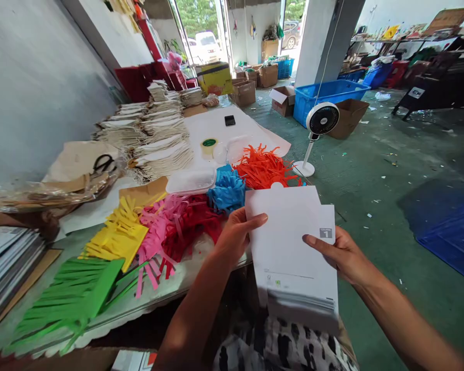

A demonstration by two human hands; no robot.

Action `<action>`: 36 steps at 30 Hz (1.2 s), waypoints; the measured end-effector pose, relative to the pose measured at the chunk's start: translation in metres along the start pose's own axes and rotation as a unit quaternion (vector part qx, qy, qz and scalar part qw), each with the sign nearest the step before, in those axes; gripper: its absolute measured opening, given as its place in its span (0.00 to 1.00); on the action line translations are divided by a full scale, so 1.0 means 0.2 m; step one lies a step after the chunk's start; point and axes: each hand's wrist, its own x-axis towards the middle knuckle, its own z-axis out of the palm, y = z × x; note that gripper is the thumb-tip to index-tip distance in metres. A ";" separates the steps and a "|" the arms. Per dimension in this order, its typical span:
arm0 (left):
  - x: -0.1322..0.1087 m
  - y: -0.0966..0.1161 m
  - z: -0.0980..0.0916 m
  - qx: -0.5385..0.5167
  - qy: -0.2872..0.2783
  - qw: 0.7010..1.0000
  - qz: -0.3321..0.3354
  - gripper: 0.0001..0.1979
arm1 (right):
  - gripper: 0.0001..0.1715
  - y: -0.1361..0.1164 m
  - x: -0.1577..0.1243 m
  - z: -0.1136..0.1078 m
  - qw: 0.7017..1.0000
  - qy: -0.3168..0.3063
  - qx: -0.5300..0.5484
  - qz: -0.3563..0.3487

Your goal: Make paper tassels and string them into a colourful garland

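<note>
Above my lap, I hold white booklets [288,242], a small stack with uneven edges, a grey box with a "1" on the top one. My left hand [237,234] grips the left edge, thumb on the cover. On the right edge, my right hand [338,252] is closed with its thumb over the front; the fingers behind are hidden. Just beyond the booklets lie orange paper strips [265,165] and blue strips [227,190]. Left of my left hand are dark red strips [195,226], pink strips [160,226], fringed yellow paper [116,232] and fringed green paper [73,288].
Tall stacks of cream paper bags [158,134] line the table's left side. A tape roll [209,145], a phone [230,120], a plastic lid [191,180] and black-handled scissors [104,163] lie on the table. A white fan [322,119] stands beyond its right edge, near a blue crate [330,93].
</note>
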 end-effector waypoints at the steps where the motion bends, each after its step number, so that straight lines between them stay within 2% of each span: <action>1: 0.00 -0.01 0.01 -0.008 -0.001 1.000 -0.009 0.22 | 0.27 0.00 0.02 -0.02 1.000 -0.007 -0.003 -0.009; 4: -0.03 -0.03 0.03 0.003 0.002 1.000 -0.008 0.20 | 0.28 -0.07 0.09 -0.06 0.998 0.003 -0.005 -0.055; 6: -0.05 -0.05 0.05 0.024 -0.010 0.999 -0.019 0.20 | 0.26 -0.13 0.12 -0.08 0.998 -0.002 -0.021 -0.061; 10: -0.06 -0.09 0.06 0.063 -0.041 0.997 -0.034 0.20 | 0.19 -0.21 0.15 -0.08 0.997 -0.049 -0.063 -0.009; 17: -0.04 -0.11 0.07 0.116 -0.030 0.992 -0.048 0.19 | 0.28 -0.18 0.20 -0.08 0.991 -0.103 -0.054 0.071; 19: -0.03 -0.11 0.07 0.129 -0.024 0.990 -0.045 0.18 | 0.29 -0.18 0.21 -0.08 0.986 -0.121 -0.099 0.055; 21: -0.03 -0.09 0.08 0.139 -0.013 0.989 -0.040 0.18 | 0.27 -0.19 0.22 -0.08 0.975 -0.109 -0.194 -0.002; 22: -0.02 -0.09 0.08 0.139 -0.005 0.990 -0.037 0.18 | 0.25 -0.20 0.22 -0.08 0.961 -0.086 -0.259 -0.046; 24: -0.01 -0.07 0.09 0.129 0.011 0.991 -0.028 0.18 | 0.21 -0.20 0.22 -0.07 0.911 -0.019 -0.382 -0.153; 26: 0.01 -0.07 0.10 0.118 0.023 0.993 -0.018 0.19 | 0.26 -0.20 0.21 -0.06 0.853 0.031 -0.461 -0.243; 28: 0.03 -0.07 0.10 0.106 0.031 0.994 -0.008 0.21 | 0.31 -0.19 0.21 -0.05 0.828 0.044 -0.479 -0.287; 32: 0.06 -0.08 0.09 0.084 0.037 0.996 0.005 0.21 | 0.25 -0.18 0.24 -0.06 0.813 0.061 -0.473 -0.335; 36: 0.10 -0.08 0.08 0.053 0.071 0.996 0.032 0.19 | 0.23 -0.17 0.28 -0.05 0.722 0.119 -0.528 -0.431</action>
